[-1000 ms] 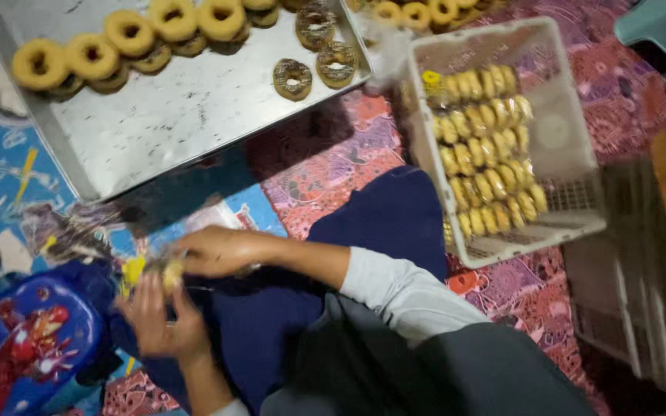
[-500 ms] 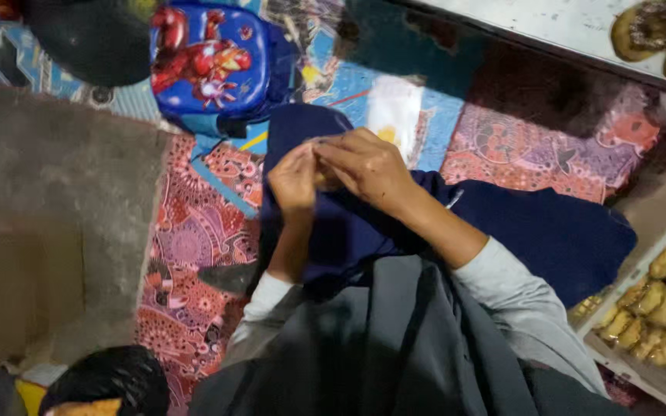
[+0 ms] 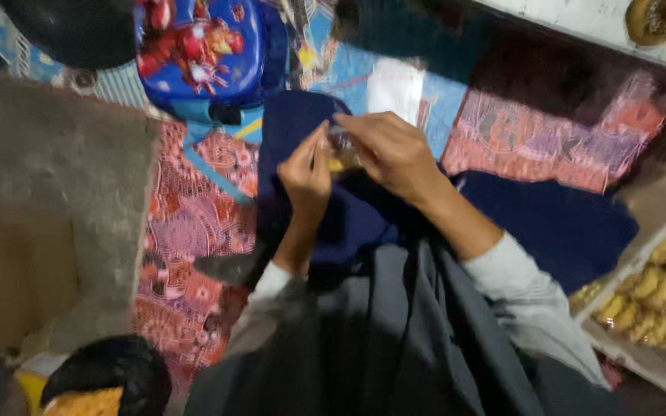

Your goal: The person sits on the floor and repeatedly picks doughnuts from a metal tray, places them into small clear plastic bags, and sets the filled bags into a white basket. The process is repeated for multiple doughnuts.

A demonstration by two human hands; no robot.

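Observation:
Both hands meet over my lap on a dark blue cloth [image 3: 549,223]. My left hand [image 3: 307,179] and my right hand [image 3: 395,154] pinch a small clear plastic packet [image 3: 341,154] with something yellow inside. The packet is mostly hidden between the fingers. Grey sleeves cover both forearms.
A blue bag with red cartoon figures [image 3: 202,54] lies beyond my hands on a patterned red mat [image 3: 194,223]. A white crate of wrapped yellow pieces [image 3: 657,300] stands at the right. Doughnuts [image 3: 657,19] sit on a metal tray at top right. Bare concrete floor [image 3: 48,192] is on the left.
The camera has swung left and nearer, so the tray and crate slid to the right edge. Both hands stay together on the small packet.

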